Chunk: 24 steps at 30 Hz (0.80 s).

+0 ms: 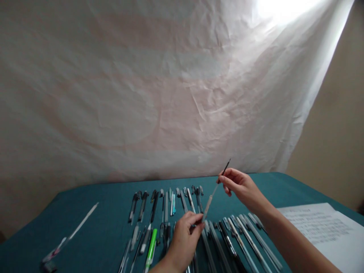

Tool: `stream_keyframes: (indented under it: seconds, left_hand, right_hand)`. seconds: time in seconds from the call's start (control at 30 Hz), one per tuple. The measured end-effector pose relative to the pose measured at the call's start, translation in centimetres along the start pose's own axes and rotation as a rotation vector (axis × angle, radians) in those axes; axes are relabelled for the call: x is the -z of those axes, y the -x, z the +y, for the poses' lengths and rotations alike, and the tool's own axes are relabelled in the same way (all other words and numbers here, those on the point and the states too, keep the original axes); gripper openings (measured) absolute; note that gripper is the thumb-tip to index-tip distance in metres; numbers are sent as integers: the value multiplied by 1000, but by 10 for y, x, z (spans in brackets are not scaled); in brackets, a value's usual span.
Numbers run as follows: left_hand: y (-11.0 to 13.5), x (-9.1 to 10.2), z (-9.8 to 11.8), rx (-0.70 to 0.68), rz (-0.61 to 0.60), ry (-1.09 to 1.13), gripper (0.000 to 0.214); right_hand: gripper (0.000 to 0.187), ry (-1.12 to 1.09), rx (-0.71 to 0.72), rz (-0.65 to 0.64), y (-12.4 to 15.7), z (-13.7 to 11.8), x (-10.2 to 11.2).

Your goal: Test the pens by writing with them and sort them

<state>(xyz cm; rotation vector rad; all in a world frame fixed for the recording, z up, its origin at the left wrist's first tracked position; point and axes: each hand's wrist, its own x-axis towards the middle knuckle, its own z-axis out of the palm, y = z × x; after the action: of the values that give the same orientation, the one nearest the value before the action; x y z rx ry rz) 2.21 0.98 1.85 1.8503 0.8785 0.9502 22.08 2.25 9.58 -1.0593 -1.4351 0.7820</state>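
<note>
My left hand (184, 237) pinches the lower end of a clear pen barrel (207, 206) above the rows of pens. My right hand (241, 187) pinches a thin dark ink refill (224, 170) that sticks up and to the right out of the barrel's top. Both hands hover over several pens (166, 206) lying side by side on the teal tablecloth (108, 212). A bright green pen (151, 244) lies just left of my left hand.
A long white pen part (83, 220) and a small capped piece (54, 253) lie apart at the left. A printed sheet of paper (321, 227) lies at the right of the table. A crumpled white cloth (170, 87) hangs behind.
</note>
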Motion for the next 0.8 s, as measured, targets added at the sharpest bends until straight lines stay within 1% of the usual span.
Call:
stream_keyframes:
  seconds: [0.13,0.3,0.4,0.53,0.6,0.63,0.7,0.73,0.8]
  left_hand:
    - [0,-1,-3,-13,-26,-31,23]
    - [0,-2,-3,-17,-40,-14,24]
    - [0,0,-2,-20,-27,5,23]
    - [-1,1,-2,-20,-2,55,23]
    - [-1,1,-5,-19,38,93,23]
    - [-2,1,-7,-17,66,111,24]
    - [-2,0,-10,-12,114,139,24]
    - [-2,0,-12,-10,130,150,25]
    - [-2,-1,-14,-9,145,168,25]
  right_hand:
    - [26,41,-12,-30,1,0,1]
    - [22,57,-3,-77,2,0,-1]
    - [22,50,-11,-100,2,4,-5]
    - [25,47,-81,-222,2,9,-11]
    - [29,68,-110,-264,0,13,-11]
    - [31,89,-114,-258,-2,16,-11]
    - [35,179,-110,-224,-8,29,-9]
    - [36,266,-102,-211,-12,38,-9]
    - [34,523,-93,-240,-21,60,-11]
